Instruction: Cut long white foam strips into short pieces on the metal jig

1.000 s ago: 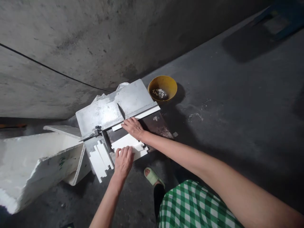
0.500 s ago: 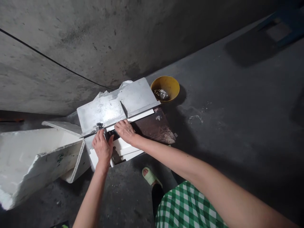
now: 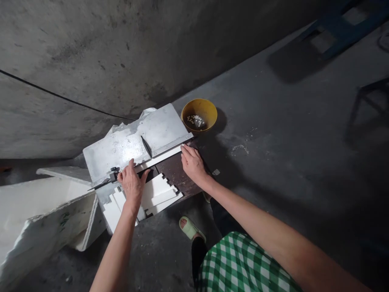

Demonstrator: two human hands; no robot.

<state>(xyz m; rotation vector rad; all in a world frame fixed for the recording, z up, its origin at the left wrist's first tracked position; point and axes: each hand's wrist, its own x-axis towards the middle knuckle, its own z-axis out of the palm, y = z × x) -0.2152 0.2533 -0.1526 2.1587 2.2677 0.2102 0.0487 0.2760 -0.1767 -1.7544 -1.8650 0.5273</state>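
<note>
A long white strip [image 3: 162, 157] lies along the straight metal edge of a low work table with a pale metal top [image 3: 165, 121]. My right hand [image 3: 194, 164] is at the strip's right end, its fingers bent over it. Near the strip's left part, my left hand [image 3: 132, 182] has its thumb spread away from its fingers, beside a small black fitting [image 3: 114, 174]. A dark upright plate [image 3: 146, 147] stands on the metal top. More white strips and flat pieces [image 3: 156, 190], some with notched ends, lie on the near side between my arms.
A yellow bowl [image 3: 209, 106] with small white bits stands past the table's right end. Large white foam boards [image 3: 60, 215] lean at the left. A black cable [image 3: 60, 91] crosses the grey wall. A blue stool [image 3: 334, 40] is at the far right, and white crumbs [image 3: 240, 149] dot the floor.
My right hand has moved right along the edge, from near my left hand to the strip's right end. My left hand stays by the black fitting. The view has shifted slightly.
</note>
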